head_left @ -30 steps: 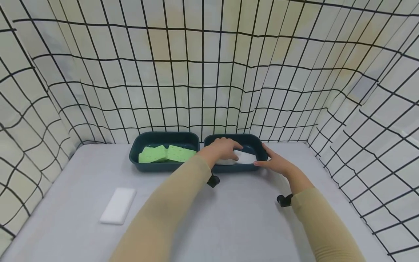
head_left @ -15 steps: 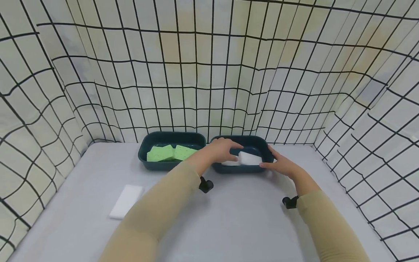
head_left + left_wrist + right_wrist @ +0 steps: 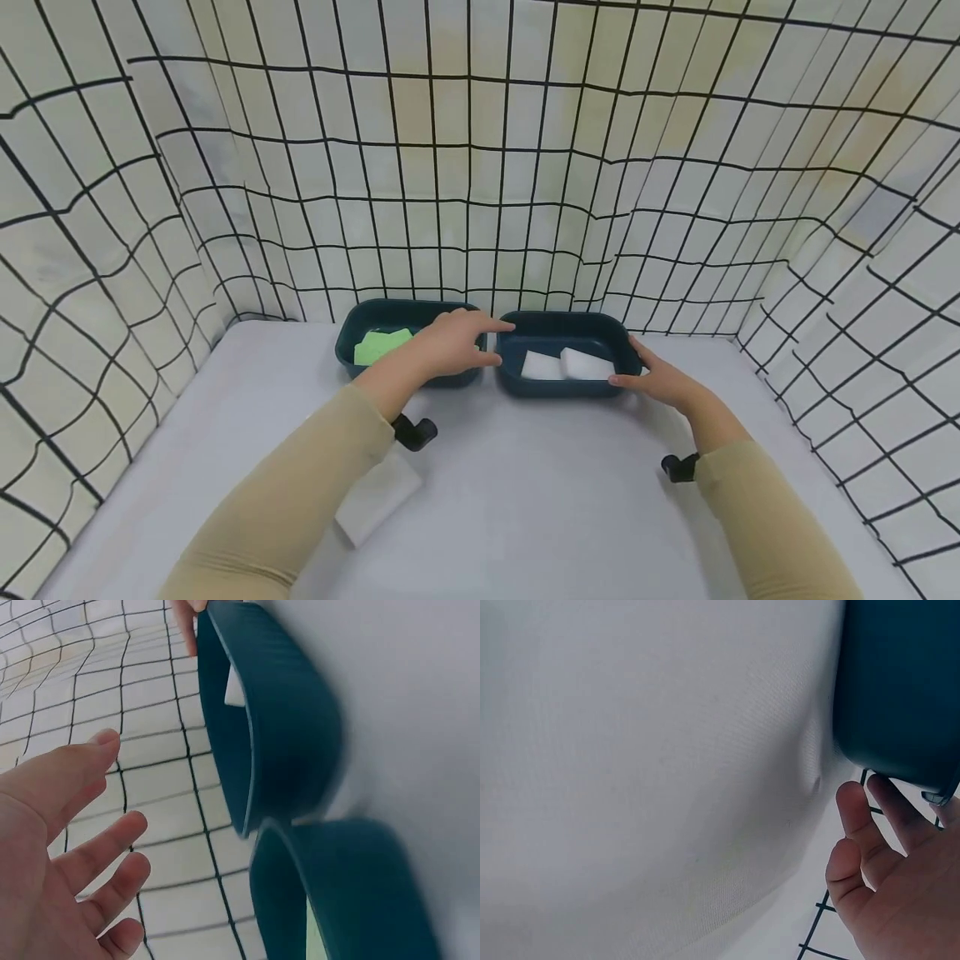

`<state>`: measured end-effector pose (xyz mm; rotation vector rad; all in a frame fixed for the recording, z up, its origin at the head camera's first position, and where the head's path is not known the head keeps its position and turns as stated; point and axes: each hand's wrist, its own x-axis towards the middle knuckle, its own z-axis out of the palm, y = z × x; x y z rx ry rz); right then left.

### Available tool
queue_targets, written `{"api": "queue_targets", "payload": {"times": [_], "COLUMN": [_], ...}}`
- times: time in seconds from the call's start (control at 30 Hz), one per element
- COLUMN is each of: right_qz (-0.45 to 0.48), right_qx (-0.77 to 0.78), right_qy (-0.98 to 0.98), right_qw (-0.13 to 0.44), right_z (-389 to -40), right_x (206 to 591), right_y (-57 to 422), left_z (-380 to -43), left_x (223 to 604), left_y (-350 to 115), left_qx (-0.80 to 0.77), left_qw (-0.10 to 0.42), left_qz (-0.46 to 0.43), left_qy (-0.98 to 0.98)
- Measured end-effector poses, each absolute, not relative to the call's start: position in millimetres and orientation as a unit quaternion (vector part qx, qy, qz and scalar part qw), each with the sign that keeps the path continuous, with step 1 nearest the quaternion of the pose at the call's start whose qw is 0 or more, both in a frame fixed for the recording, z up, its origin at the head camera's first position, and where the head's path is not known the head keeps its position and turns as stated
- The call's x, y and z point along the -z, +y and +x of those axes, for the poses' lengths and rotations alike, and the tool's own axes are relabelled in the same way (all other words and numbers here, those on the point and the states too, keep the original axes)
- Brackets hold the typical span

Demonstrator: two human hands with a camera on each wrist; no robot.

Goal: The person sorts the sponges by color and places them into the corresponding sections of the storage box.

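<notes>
Two dark teal plastic bins stand side by side at the back of the table. My right hand (image 3: 663, 383) holds the right end of the right bin (image 3: 570, 389), thumb at the front corner and fingers at the end wall (image 3: 900, 697). Inside it lie two white sponge blocks (image 3: 587, 365). My left hand (image 3: 453, 342) hangs over the left bin (image 3: 347, 337), fingers apart and nothing in them; the left wrist view shows its spread fingers (image 3: 112, 847). Green sponges (image 3: 378, 346) lie in that bin, partly hidden by the hand.
Another white sponge block (image 3: 378, 500) lies flat on the white table (image 3: 540, 492), partly behind my left forearm. Black grid netting (image 3: 480, 200) over pale cloth rises behind the bins and along both sides.
My left hand has moved left out of the right bin to above the left bin, uncovering the white sponges. The right hand stays at the right bin's end. The head view has shifted slightly.
</notes>
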<state>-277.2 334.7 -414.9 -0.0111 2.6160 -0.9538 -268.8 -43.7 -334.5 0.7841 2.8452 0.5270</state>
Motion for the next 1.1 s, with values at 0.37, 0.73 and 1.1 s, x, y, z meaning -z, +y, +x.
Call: {"api": "queue_targets", "payload": {"times": [0.37,0.73,1.1], "right_qz": [-0.009,-0.007,-0.008], "right_qx": [0.340,0.337,0.331], "right_qy": [0.922,0.923,0.925], "right_qw": [0.183,0.186,0.187], "right_z": [-277,-276,-277], "right_x": [416,414,416], "right_y": [337,335,336], "left_z": [-228,-180,-159], "left_x": [336,352,377], "left_y": [-129,-205,-246], "left_qx": [-0.186,-0.201,-0.175], "left_qw": [0.040,0.041,0.119], "left_qz": [0.235,0.172,0.086], "left_qy": [0.953,0.963,0.974]}}
